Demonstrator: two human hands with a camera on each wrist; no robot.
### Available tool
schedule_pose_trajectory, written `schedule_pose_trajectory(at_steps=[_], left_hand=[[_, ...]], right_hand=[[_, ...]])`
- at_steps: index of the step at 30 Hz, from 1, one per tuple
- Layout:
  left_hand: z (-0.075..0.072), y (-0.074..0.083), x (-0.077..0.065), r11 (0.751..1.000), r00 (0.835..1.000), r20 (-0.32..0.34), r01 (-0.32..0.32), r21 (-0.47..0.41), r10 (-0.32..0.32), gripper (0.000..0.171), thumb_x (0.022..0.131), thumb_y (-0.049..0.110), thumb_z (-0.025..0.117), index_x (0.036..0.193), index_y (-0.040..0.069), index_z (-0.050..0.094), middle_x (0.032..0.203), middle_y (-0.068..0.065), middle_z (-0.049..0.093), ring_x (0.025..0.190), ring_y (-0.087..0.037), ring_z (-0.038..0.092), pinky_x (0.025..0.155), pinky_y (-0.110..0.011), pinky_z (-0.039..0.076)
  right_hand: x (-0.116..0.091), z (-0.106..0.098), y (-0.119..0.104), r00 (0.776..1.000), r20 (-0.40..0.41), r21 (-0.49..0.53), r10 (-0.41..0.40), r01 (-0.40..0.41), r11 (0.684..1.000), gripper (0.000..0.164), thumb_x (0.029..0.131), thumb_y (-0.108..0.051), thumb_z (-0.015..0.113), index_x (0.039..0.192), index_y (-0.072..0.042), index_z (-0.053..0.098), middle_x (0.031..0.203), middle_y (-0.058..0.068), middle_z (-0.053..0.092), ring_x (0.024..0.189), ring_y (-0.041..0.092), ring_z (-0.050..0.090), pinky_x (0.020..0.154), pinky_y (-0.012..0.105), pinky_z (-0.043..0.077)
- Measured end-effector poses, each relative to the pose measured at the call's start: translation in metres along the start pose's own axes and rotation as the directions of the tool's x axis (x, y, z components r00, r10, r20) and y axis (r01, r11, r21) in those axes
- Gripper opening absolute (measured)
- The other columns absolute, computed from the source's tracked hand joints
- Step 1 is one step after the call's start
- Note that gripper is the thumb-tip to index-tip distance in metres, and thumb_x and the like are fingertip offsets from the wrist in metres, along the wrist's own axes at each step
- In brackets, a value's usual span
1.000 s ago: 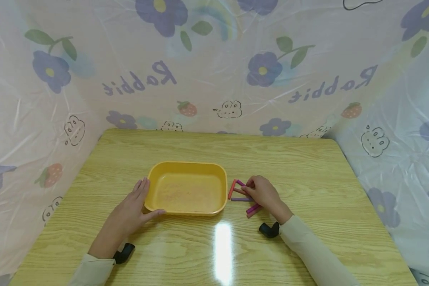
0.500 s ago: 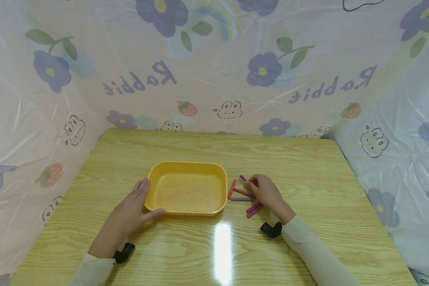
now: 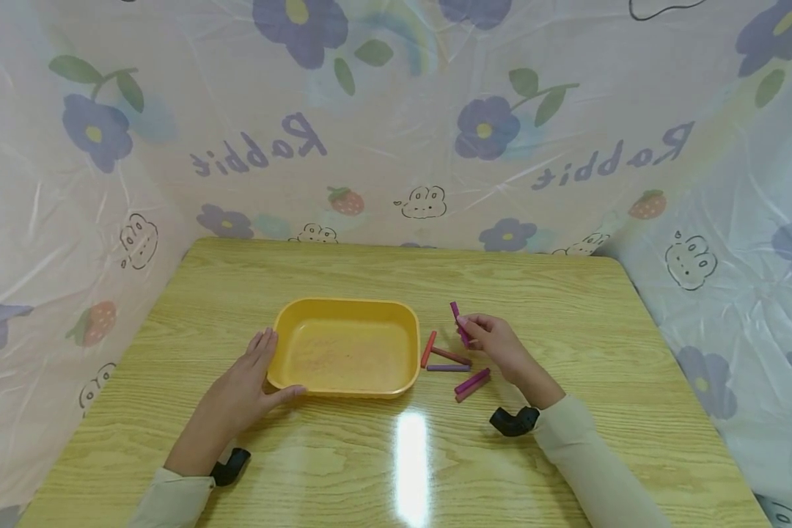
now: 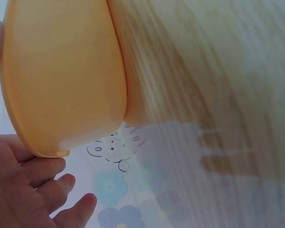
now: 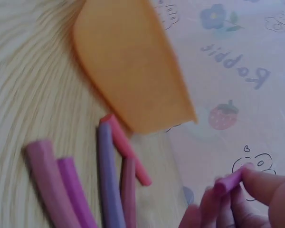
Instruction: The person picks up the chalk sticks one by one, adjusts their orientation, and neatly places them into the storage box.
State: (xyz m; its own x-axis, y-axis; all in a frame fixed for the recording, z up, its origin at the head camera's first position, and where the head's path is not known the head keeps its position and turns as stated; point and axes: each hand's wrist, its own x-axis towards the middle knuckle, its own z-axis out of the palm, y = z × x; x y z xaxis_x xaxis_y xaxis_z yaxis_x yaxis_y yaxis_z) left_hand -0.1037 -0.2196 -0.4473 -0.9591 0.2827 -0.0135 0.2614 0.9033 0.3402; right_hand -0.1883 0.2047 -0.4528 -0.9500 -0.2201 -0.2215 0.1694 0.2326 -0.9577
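My right hand [image 3: 504,348] pinches a magenta crayon-like stick [image 3: 455,311] between thumb and fingertips, right of the yellow tray [image 3: 350,305]. Below that hand a red stick [image 3: 428,350], a brownish-red stick [image 3: 452,356] and a purple stick [image 3: 447,368] lie close together beside the tray's right end. Nearer the front, a second magenta stick [image 3: 470,381] lies alongside a dull pink stick [image 3: 473,389]. At the tray's left end rests my left hand [image 3: 237,389], fingers extended along the rim and thumb by the front edge. Inside, the tray holds nothing.
The wood-grain table [image 3: 343,469] is surrounded by a patterned plastic curtain [image 3: 383,147] at the back and sides. Black curved pieces are at both wrists, the right one [image 3: 513,422] close over the tabletop.
My right hand has drawn the magenta stick away from the others, moving it back and slightly right. The remaining sticks now show more fully. My left hand and the tray have stayed put.
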Motion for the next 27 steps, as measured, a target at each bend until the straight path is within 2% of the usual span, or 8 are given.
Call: schedule_pose_trajectory(at_steps=[3,5,9,12,15,20,23,27], left_hand=[[0.001,0.0,0.0,1.0,1.0,0.002,0.003,0.004,-0.003,0.108,0.078,0.074,0.047,0.149,0.003,0.007,0.153,-0.017,0.009,0.14,-0.031,0.008,0.104,-0.055,0.025],[0.001,0.0,0.0,1.0,1.0,0.002,0.004,0.001,-0.004,0.108,0.078,0.073,0.047,0.149,0.003,0.007,0.153,-0.017,0.009,0.14,-0.031,0.008,0.104,-0.055,0.025],[0.001,0.0,-0.001,1.0,1.0,0.001,0.007,-0.006,-0.007,0.108,0.078,0.073,0.048,0.149,0.003,0.006,0.153,-0.017,0.01,0.14,-0.031,0.008,0.104,-0.056,0.024],[0.001,0.0,0.0,1.0,1.0,0.001,0.009,-0.009,-0.009,0.108,0.078,0.073,0.049,0.149,0.004,0.006,0.153,-0.017,0.01,0.14,-0.03,0.008,0.104,-0.056,0.024],[0.001,0.0,-0.001,1.0,1.0,0.001,0.009,-0.01,-0.009,0.108,0.078,0.073,0.049,0.149,0.004,0.006,0.153,-0.017,0.01,0.14,-0.03,0.008,0.104,-0.056,0.024],[0.001,0.0,-0.001,1.0,1.0,0.0,0.006,-0.011,-0.006,0.108,0.078,0.073,0.048,0.149,0.004,0.006,0.153,-0.017,0.01,0.14,-0.031,0.008,0.104,-0.055,0.024],[0.001,0.0,-0.001,1.0,1.0,-0.002,0.007,-0.008,-0.007,0.108,0.078,0.073,0.048,0.149,0.004,0.006,0.153,-0.017,0.01,0.14,-0.031,0.008,0.105,-0.055,0.024],[0.002,-0.001,0.0,1.0,1.0,-0.004,0.009,-0.008,-0.009,0.108,0.078,0.074,0.048,0.149,0.004,0.006,0.153,-0.017,0.01,0.14,-0.03,0.008,0.105,-0.055,0.024]], right_hand=[[-0.001,0.0,-0.001,0.999,0.034,0.151,0.011,-0.016,0.988,0.054,0.095,-0.036,0.051,0.118,0.014,0.05,0.109,0.023,0.055,0.102,0.035,0.053,0.09,0.041,0.047],[-0.003,0.0,-0.003,0.998,0.07,0.244,-0.002,-0.015,0.97,0.048,0.096,-0.033,0.051,0.114,0.011,0.052,0.105,0.018,0.057,0.097,0.029,0.055,0.09,0.041,0.046],[-0.004,0.0,-0.005,0.986,0.163,0.415,-0.037,-0.035,0.909,0.03,0.098,-0.027,0.049,0.102,0.0,0.06,0.093,0.006,0.061,0.085,0.017,0.057,0.084,0.032,0.049],[-0.005,0.002,-0.006,0.97,0.236,0.496,-0.056,-0.071,0.866,0.027,0.099,-0.025,0.046,0.097,-0.004,0.063,0.089,0.002,0.062,0.082,0.014,0.057,0.081,0.028,0.049],[-0.006,0.005,-0.008,0.955,0.287,0.551,-0.077,-0.098,0.829,0.028,0.1,-0.023,0.044,0.097,-0.004,0.063,0.089,0.003,0.062,0.081,0.013,0.057,0.08,0.027,0.05],[-0.007,0.011,-0.014,0.942,0.318,0.622,-0.108,-0.121,0.774,0.025,0.1,-0.018,0.043,0.099,-0.002,0.062,0.092,0.004,0.062,0.084,0.013,0.059,0.081,0.026,0.05],[-0.007,0.016,-0.017,0.938,0.321,0.638,-0.129,-0.113,0.762,0.023,0.1,-0.016,0.043,0.1,-0.002,0.062,0.094,0.005,0.062,0.084,0.014,0.06,0.082,0.026,0.05],[-0.006,0.022,-0.019,0.931,0.331,0.622,-0.152,-0.094,0.777,0.023,0.1,-0.012,0.042,0.099,-0.004,0.064,0.094,0.006,0.062,0.083,0.014,0.061,0.084,0.029,0.05]])
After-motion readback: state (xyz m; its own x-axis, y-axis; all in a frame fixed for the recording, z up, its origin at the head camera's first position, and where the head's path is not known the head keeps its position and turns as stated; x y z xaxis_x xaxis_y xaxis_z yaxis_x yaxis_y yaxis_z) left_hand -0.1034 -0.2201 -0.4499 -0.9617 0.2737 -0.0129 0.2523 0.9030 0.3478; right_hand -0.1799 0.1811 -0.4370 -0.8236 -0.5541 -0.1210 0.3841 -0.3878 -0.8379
